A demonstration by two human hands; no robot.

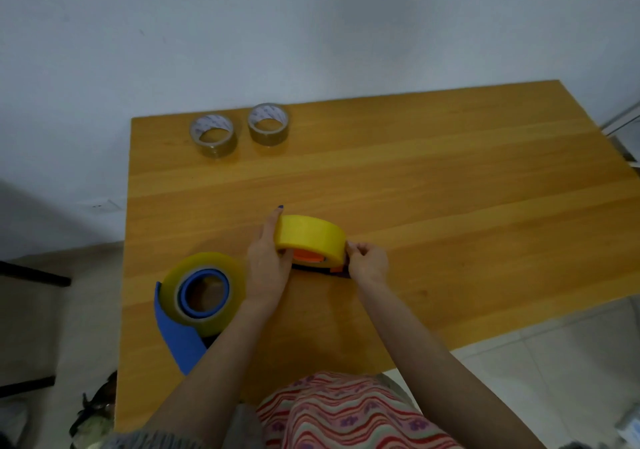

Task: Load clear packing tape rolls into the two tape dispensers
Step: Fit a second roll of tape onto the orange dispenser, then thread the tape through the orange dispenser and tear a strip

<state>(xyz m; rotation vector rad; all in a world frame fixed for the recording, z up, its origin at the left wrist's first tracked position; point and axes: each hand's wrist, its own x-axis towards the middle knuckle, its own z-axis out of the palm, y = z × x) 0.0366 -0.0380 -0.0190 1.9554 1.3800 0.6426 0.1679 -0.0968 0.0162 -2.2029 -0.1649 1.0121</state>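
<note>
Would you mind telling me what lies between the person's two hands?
In the head view, the yellow tape roll on the orange dispenser lies between the left hand and right hand.

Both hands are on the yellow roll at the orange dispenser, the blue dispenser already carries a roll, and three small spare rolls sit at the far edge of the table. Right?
Not quite: the head view shows two small spare rolls at the table's far edge, not three. The rest holds: left hand and right hand on the yellow roll at the orange dispenser; the blue dispenser carries a roll.
</note>
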